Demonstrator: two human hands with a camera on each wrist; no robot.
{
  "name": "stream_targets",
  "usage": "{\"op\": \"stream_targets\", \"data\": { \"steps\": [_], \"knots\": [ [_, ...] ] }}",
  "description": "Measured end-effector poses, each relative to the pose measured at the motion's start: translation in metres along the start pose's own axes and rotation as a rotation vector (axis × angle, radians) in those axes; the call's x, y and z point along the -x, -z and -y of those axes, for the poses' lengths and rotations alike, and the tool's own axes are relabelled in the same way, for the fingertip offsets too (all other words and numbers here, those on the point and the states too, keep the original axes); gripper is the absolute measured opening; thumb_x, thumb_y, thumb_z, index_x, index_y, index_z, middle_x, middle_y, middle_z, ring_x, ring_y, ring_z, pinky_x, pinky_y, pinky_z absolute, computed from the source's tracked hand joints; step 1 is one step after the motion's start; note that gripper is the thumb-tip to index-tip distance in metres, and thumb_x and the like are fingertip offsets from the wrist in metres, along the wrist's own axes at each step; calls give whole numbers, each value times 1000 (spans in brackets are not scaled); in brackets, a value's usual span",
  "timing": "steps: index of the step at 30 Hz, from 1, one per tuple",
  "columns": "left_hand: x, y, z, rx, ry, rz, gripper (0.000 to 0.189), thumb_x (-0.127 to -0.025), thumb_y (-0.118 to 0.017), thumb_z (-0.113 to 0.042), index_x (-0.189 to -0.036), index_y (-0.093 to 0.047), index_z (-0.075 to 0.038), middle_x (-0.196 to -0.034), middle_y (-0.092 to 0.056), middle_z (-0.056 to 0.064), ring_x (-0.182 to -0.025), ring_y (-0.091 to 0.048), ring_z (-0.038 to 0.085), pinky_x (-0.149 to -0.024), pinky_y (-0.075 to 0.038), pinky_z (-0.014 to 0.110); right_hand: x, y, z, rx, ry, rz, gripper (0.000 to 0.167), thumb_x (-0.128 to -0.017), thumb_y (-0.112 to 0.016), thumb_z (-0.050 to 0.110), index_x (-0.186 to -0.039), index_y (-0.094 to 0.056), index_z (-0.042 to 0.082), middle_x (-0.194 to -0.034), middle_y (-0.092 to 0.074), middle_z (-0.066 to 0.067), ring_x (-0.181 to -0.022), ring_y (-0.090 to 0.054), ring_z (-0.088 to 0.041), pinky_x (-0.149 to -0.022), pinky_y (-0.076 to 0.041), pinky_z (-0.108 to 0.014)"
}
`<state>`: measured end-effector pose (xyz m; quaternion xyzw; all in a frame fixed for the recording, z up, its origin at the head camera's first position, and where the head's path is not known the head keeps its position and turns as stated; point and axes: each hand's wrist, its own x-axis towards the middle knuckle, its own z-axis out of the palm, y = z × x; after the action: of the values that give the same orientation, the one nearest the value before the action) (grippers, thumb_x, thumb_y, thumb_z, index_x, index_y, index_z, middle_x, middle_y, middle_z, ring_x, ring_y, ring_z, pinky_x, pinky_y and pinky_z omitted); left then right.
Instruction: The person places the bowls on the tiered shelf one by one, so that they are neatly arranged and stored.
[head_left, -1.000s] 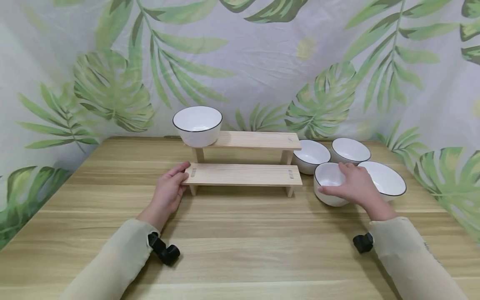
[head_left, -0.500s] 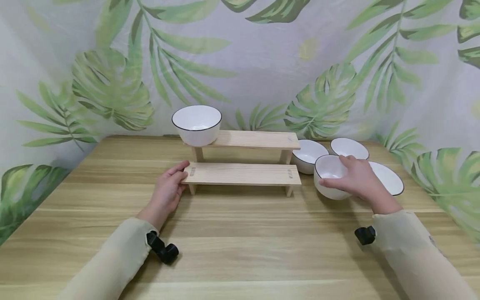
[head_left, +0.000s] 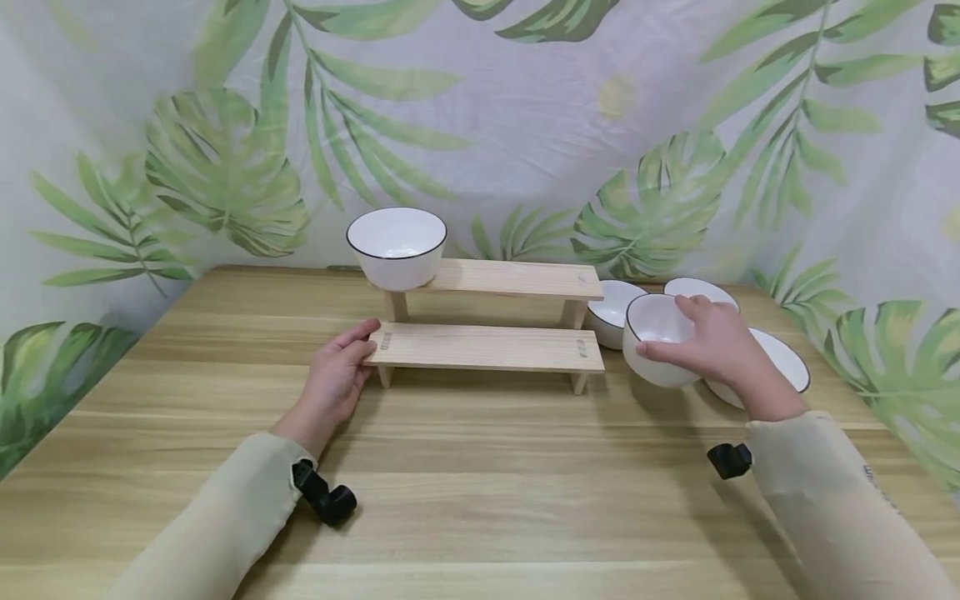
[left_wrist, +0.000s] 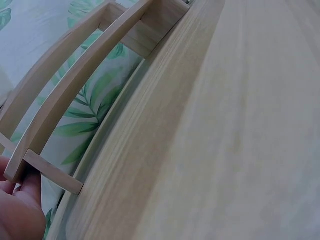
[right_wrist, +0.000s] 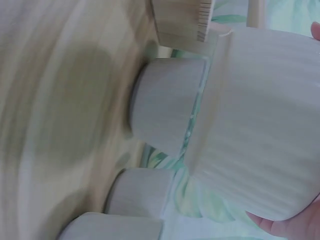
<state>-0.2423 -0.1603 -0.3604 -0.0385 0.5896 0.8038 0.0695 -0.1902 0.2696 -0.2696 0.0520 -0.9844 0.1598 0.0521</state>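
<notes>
With thumb and fingers, my left hand (head_left: 333, 375) grips the left end of the lower board of a two-step wooden rack (head_left: 487, 347). The left wrist view shows the rack (left_wrist: 65, 95) from its end, the hand (left_wrist: 22, 215) at its corner. On the upper board's left end stands a white bowl (head_left: 397, 268) with a dark rim. To the right of the rack, my right hand (head_left: 720, 350) holds another white bowl (head_left: 651, 362) by its rim, thumb near me and fingers behind. In the right wrist view this bowl (right_wrist: 260, 120) is raised off the table.
Three more white bowls stand on the table at the right: one beside the rack (head_left: 611, 310), a back one (head_left: 701, 288), and a front one (head_left: 783, 358) partly behind my right hand. A leaf-patterned cloth (head_left: 525, 125) hangs behind the wooden table (head_left: 480, 500).
My right hand has lifted the bowl off the table, up and slightly away from me. My left hand stays at the rack's end.
</notes>
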Motion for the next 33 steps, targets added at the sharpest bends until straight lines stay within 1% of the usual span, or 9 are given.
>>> {"op": "stream_targets", "data": {
  "steps": [3,6,10,16,20,24,27,30,33],
  "knots": [
    [0,1,-1,-7,-1,-1,51,-93,-36,2,-143,-27,2,-153,-19,11,-130,-34,19,-87,-44,13,-2,3,4,3,20,-14,90,-74,-66,51,-134,-39,-11,-125,-46,-34,-111,-40,-50,-89,-36,-58],
    [1,2,-3,-10,0,-4,50,-93,-36,2,-143,-26,2,-153,-20,10,-128,-36,18,-86,-44,12,-4,7,8,5,33,-11,91,-74,-66,51,-134,-38,-11,-128,-43,-34,-114,-38,-52,-90,-35,-59],
    [2,3,-4,-17,-2,-7,51,-93,-36,1,-143,-27,1,-153,-19,10,-132,-32,20,-87,-44,13,-7,13,14,2,37,-1,94,-74,-66,52,-136,-34,-11,-135,-37,-36,-120,-32,-54,-96,-30,-61],
    [3,0,-2,0,3,-4,50,-93,-36,2,-143,-27,2,-154,-19,8,-134,-28,22,-95,-40,17,-11,22,23,-11,68,-17,92,-73,-69,49,-135,-37,-11,-131,-42,-35,-116,-38,-51,-93,-33,-59],
    [2,0,-1,8,3,-5,50,-94,-36,2,-143,-27,2,-153,-19,9,-134,-29,22,-99,-37,20,-13,26,29,-30,46,2,95,-73,-69,51,-138,-34,-8,-136,-38,-33,-121,-33,-51,-96,-31,-60],
    [1,1,-1,-14,0,-6,50,-94,-36,1,-143,-28,1,-154,-19,8,-135,-29,23,-100,-36,21,-15,28,37,-36,37,20,96,-73,-67,54,-140,-32,-5,-140,-34,-30,-125,-30,-49,-97,-30,-61],
    [0,1,-2,-24,1,-11,50,-93,-37,1,-142,-29,1,-153,-19,8,-134,-29,22,-99,-37,20,-19,30,43,-19,56,20,95,-73,-67,54,-141,-32,-4,-141,-34,-29,-123,-32,-49,-95,-32,-61],
    [1,0,-1,-13,0,-13,50,-93,-37,1,-142,-29,1,-153,-21,9,-134,-30,22,-97,-39,18,-23,33,48,-5,82,13,93,-74,-66,54,-140,-34,-3,-141,-35,-29,-122,-33,-50,-93,-33,-62],
    [2,0,0,-7,0,-12,50,-93,-37,2,-142,-29,1,-153,-22,10,-133,-31,22,-95,-40,17,-26,35,54,-5,87,17,93,-74,-66,55,-140,-34,-2,-141,-34,-28,-123,-31,-49,-94,-32,-62]
  ]
}}
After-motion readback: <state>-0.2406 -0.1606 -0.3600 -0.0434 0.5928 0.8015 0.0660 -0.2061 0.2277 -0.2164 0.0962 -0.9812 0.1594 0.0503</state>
